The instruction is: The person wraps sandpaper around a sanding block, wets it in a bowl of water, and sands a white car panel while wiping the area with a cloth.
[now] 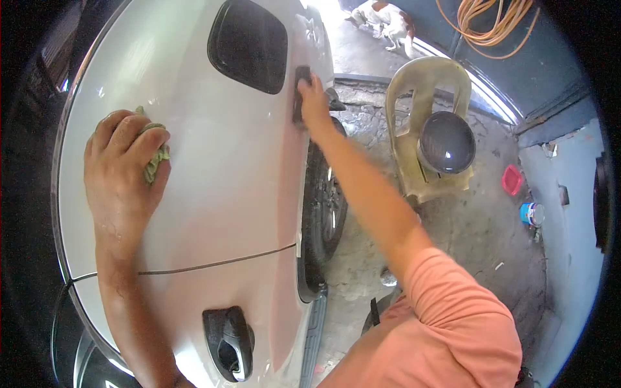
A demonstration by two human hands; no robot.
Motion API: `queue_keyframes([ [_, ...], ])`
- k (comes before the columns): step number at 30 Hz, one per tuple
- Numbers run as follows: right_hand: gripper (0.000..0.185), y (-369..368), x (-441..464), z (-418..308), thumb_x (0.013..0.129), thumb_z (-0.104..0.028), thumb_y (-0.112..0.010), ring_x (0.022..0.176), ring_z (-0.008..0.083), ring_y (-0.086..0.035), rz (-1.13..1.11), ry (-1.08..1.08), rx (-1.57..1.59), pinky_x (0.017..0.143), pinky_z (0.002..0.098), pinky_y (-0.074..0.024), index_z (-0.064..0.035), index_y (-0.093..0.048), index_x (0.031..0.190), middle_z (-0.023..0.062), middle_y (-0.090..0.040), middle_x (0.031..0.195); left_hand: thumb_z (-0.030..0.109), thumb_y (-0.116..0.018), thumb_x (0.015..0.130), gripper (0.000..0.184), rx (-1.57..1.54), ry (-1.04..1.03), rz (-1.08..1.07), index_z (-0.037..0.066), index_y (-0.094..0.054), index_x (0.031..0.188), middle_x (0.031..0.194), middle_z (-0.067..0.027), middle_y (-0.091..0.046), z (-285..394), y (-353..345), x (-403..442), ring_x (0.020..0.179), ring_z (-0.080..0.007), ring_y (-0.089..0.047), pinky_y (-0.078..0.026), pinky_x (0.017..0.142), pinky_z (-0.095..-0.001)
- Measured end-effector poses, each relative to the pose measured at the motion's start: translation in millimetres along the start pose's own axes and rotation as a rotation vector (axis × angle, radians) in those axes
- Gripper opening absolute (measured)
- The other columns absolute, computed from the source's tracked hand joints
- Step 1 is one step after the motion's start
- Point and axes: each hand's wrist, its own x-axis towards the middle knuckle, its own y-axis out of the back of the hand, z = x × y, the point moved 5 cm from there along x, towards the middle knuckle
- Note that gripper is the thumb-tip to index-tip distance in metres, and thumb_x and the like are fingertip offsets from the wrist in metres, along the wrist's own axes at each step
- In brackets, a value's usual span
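My left hand (123, 155) is closed around a crumpled green cloth (157, 165) and rests against the white side panel of a vehicle (207, 174). Farther along, my right hand (315, 107) grips a dark block that looks like a sponge (299, 97), pressed to the panel's lower part above the wheel (328, 200). Between and beyond the hands is a small dark window (249, 45). Nearer me, a dark door handle with a chrome part (228, 343) sits past the door seam. My right forearm is slightly blurred.
To the right, a plastic chair (398, 123) bears a round bucket of dark liquid (446, 142). A pink dish (512, 180) and a paint can (532, 213) stand by the blue wall (569, 213). A dog (388, 22) is at the back, near a coiled orange hose (491, 22).
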Motion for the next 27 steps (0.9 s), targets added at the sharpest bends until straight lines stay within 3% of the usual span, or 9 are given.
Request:
queue_keyframes([
  [3,0.062,-13.0,-98.1,-8.2,0.103,-0.025,-0.046,0.151,0.0352,-0.024,-0.044,0.023,0.009,0.123,0.0405,-0.0188,0.0018,-0.025,0.155,0.0249,-0.028,0.16,0.003,-0.081,0.058,0.039,-0.009,0.028,-0.012,0.013,-0.065,0.092,0.103,-0.004,-0.064,-1.1,-2.4,0.5,0.115,-0.0282,-0.059,-0.049,0.095,-0.0438],
  [5,0.063,-12.9,-159.6,-4.9,0.103,-0.023,-0.048,0.153,0.0342,-0.019,-0.107,0.189,-0.044,0.124,0.0408,-0.0148,0.0005,-0.023,0.157,0.0238,-0.025,0.162,0.003,-0.081,0.057,0.039,-0.006,0.026,-0.013,0.013,-0.064,0.091,0.103,-0.0038,-0.064,-0.4,-2.6,1.5,0.114,-0.0282,-0.059,-0.048,0.095,-0.0439],
  [8,0.062,-7.1,-123.3,-6.5,0.103,-0.023,-0.047,0.152,0.0353,-0.021,-0.13,0.171,-0.091,0.124,0.0427,-0.0165,0.0006,-0.024,0.156,0.0242,-0.026,0.161,0.003,-0.08,0.057,0.039,-0.013,0.029,-0.007,0.013,-0.064,0.091,0.102,-0.0034,-0.063,0.0,-1.7,2.5,0.113,-0.028,-0.059,-0.048,0.094,-0.0441],
  [9,0.061,-9.0,-84.9,-5.0,0.103,-0.023,-0.048,0.151,0.0352,-0.025,-0.063,0.067,0.01,0.123,0.0419,-0.0196,0.0011,-0.027,0.155,0.0246,-0.029,0.16,0.003,-0.08,0.057,0.039,-0.016,0.034,-0.006,0.013,-0.065,0.091,0.102,-0.0032,-0.063,-0.6,-2.2,2.4,0.113,-0.0279,-0.059,-0.048,0.094,-0.0441],
  [13,0.059,-4.3,50.7,11.6,0.103,-0.028,-0.046,0.147,0.035,-0.031,-0.02,0.075,0.087,0.121,0.04,-0.0237,0.0038,-0.033,0.152,0.0252,-0.036,0.156,0.002,-0.079,0.057,0.039,-0.023,0.01,-0.005,0.013,-0.065,0.091,0.102,-0.003,-0.063,-0.2,-4.1,2.4,0.112,-0.0281,-0.059,-0.047,0.093,-0.0444],
  [16,0.061,-5.0,2.2,-15.9,0.104,-0.028,-0.045,0.149,0.0349,-0.028,0.009,-0.015,-0.037,0.122,0.0393,-0.0208,0.0045,-0.03,0.153,0.0252,-0.033,0.158,0.002,-0.078,0.058,0.037,-0.014,0.009,0.002,0.012,-0.065,0.091,0.101,-0.0035,-0.064,-0.6,-1.4,4.4,0.112,-0.0289,-0.06,-0.047,0.093,-0.0445],
  [21,0.064,-12.7,-156.1,0.0,0.105,-0.027,-0.044,0.152,0.0352,-0.02,-0.072,0.058,-0.088,0.124,0.0394,-0.0148,0.002,-0.02,0.157,0.0241,-0.024,0.162,0.004,-0.076,0.059,0.035,-0.041,0.002,-0.026,0.01,-0.066,0.092,0.104,-0.005,-0.066,1.1,1.5,9.1,0.113,-0.0318,-0.06,-0.047,0.094,-0.0461],
  [24,0.062,-11.5,-126.9,-2.4,0.105,-0.027,-0.044,0.152,0.0358,-0.022,-0.048,0.056,-0.04,0.124,0.0404,-0.0171,-0.0001,-0.021,0.157,0.024,-0.024,0.162,0.005,-0.076,0.058,0.036,-0.058,0.003,-0.026,0.01,-0.066,0.093,0.107,-0.0058,-0.067,-2.5,1.2,10.2,0.115,-0.0324,-0.06,-0.047,0.095,-0.0463],
  [27,0.062,-7.4,2.7,-18.8,0.104,-0.028,-0.045,0.149,0.0353,-0.029,-0.015,0.007,-0.006,0.121,0.0396,-0.0236,0.0014,-0.026,0.155,0.0252,-0.03,0.159,0.005,-0.076,0.06,0.034,-0.036,-0.036,-0.062,0.01,-0.066,0.092,0.108,-0.0059,-0.067,-15.2,-5.2,28.1,0.118,-0.0309,-0.059,-0.047,0.094,-0.046],
])
